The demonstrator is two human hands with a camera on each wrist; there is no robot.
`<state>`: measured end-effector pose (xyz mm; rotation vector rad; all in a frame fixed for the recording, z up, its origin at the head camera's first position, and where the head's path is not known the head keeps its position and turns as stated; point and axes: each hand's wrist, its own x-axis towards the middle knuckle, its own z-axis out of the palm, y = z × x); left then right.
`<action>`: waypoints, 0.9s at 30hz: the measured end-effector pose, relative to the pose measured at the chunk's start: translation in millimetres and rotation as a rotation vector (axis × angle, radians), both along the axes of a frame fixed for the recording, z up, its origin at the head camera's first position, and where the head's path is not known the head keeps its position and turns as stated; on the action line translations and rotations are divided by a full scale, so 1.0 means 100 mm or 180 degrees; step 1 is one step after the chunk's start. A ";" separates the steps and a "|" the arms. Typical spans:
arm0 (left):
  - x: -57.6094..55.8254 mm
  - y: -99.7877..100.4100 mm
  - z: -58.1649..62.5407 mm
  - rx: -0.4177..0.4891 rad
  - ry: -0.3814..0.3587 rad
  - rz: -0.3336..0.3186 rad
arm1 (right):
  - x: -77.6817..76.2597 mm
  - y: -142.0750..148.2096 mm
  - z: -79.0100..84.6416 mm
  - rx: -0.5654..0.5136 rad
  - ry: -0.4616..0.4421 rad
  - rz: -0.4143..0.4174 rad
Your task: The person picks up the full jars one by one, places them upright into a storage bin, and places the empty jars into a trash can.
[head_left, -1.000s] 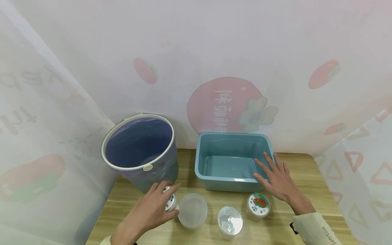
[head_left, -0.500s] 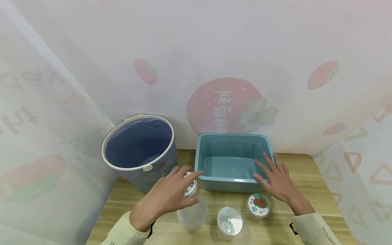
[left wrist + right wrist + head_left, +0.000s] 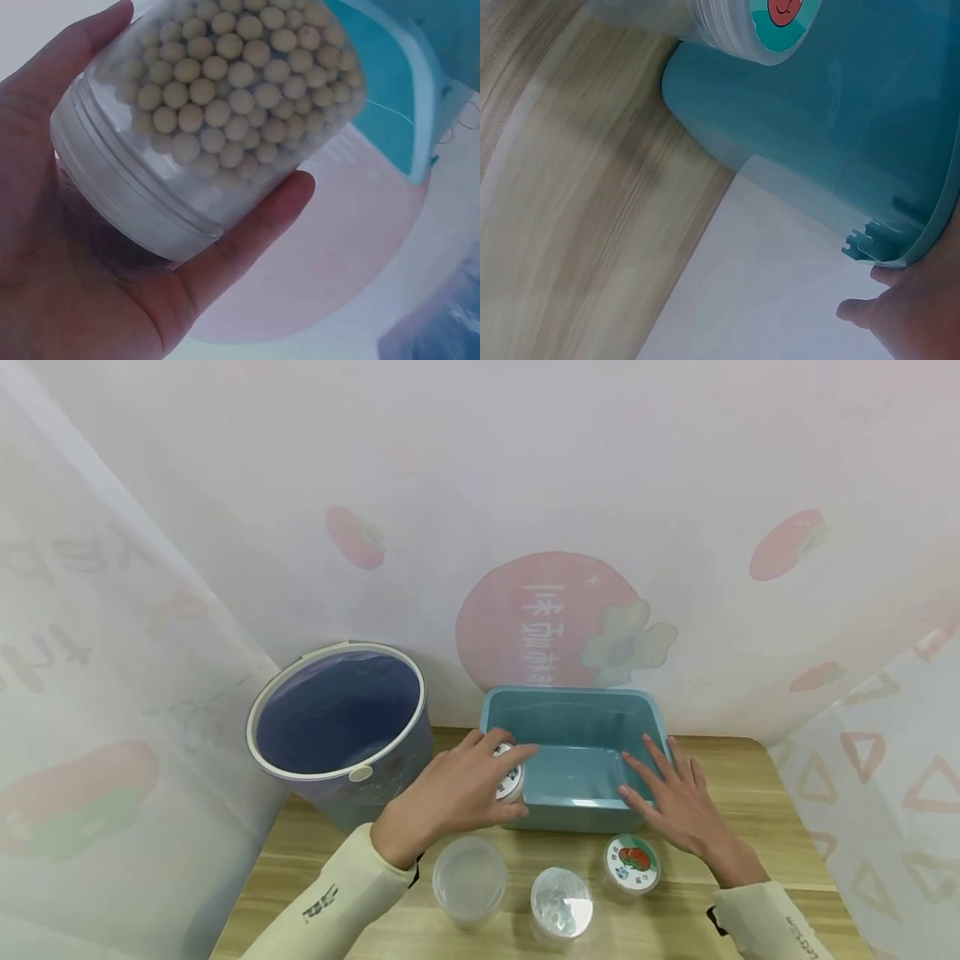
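A clear jar [image 3: 232, 97] full of small round beige balls, with a printed white lid, is gripped by my left hand [image 3: 459, 783]. In the head view the jar overlaps the near left rim of a blue plastic bin [image 3: 581, 815]. Through the left wrist view the jar lies tilted, lid end toward the palm, with thumb and fingers on its sides. My right hand [image 3: 677, 797] rests with spread fingers on the bin's right rim. In the right wrist view some of its fingers [image 3: 859, 311] show at the rim.
On the wooden table [image 3: 720, 785] stand a frosted clear container [image 3: 470, 878], a clear jar [image 3: 562, 904] with a shiny top, and a jar with a tomato-picture lid [image 3: 632, 863]. A large dark blue bucket [image 3: 401, 781] stands left of the bin. Printed cloth hangs behind.
My left hand has carried the jar from beside the bucket up and to the right, past the frosted container to the bin's near left rim. The right hand stays on the rim.
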<state>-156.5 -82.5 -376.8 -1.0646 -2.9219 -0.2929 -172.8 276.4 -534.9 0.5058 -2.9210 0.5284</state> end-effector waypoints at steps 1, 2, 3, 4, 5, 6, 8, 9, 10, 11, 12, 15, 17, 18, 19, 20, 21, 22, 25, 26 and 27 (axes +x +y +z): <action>-0.02 0.03 0.01 -0.0008 -0.0008 -0.0012 | 0.00 0.00 0.00 -0.0001 0.0003 -0.0001; -0.03 0.05 0.01 -0.0027 -0.0012 -0.0030 | 0.01 -0.01 0.00 0.0000 0.0005 -0.0003; -0.05 0.08 0.01 -0.0038 -0.0012 -0.0043 | 0.01 -0.01 0.00 -0.0004 0.0003 -0.0006; -0.07 0.10 0.01 -0.0048 -0.0005 -0.0052 | 0.01 -0.01 0.00 -0.0007 0.0005 -0.0007; -0.08 0.12 0.01 -0.0052 -0.0001 -0.0057 | 0.02 -0.02 0.00 -0.0007 0.0009 -0.0010; -0.10 0.15 0.01 -0.0053 0.0008 -0.0059 | 0.02 -0.02 0.00 -0.0003 0.0012 -0.0012; -0.14 0.19 0.02 -0.0064 0.0025 -0.0049 | 0.02 -0.01 0.00 0.0003 0.0011 -0.0016; -0.16 0.22 0.02 -0.0071 0.0037 -0.0039 | 0.02 -0.01 0.00 0.0011 0.0015 -0.0017; -0.19 0.24 0.03 -0.0077 0.0051 -0.0029 | 0.02 -0.02 0.00 0.0012 0.0019 -0.0015; -0.21 0.26 0.03 -0.0091 0.0059 -0.0017 | 0.02 -0.02 0.00 0.0010 0.0016 -0.0014; -0.24 0.28 0.03 -0.0115 0.0061 -0.0004 | 0.02 -0.02 0.00 0.0004 0.0010 -0.0013; -0.33 0.37 0.03 -0.0180 0.0009 0.0045 | 0.02 -0.03 0.00 -0.0003 -0.0003 -0.0018; -0.38 0.42 0.03 -0.0218 -0.0081 0.0096 | 0.02 -0.03 0.00 -0.0017 -0.0021 -0.0018; -0.41 0.45 0.02 -0.0234 -0.0120 0.0124 | 0.01 -0.04 0.00 -0.0013 -0.0028 -0.0017; -0.44 0.47 0.01 -0.0241 -0.0151 0.0148 | 0.01 -0.04 0.00 -0.0010 -0.0029 -0.0014; -0.47 0.50 0.00 -0.0253 -0.0182 0.0165 | 0.00 -0.05 0.00 -0.0008 -0.0035 -0.0013; -0.50 0.53 -0.01 -0.0270 -0.0201 0.0176 | 0.00 -0.05 0.00 -0.0005 -0.0039 -0.0012; -0.54 0.55 -0.03 -0.0287 -0.0215 0.0185 | -0.01 -0.06 0.00 -0.0005 -0.0039 -0.0013; -0.63 0.65 -0.08 -0.0365 -0.0234 0.0182 | -0.01 -0.06 0.01 -0.0004 -0.0057 -0.0022; -0.66 0.68 -0.09 -0.0394 -0.0245 0.0174 | -0.01 -0.06 0.02 -0.0002 -0.0065 -0.0026; -0.69 0.71 -0.10 -0.0430 -0.0255 0.0167 | -0.01 -0.06 0.02 0.0000 -0.0066 -0.0027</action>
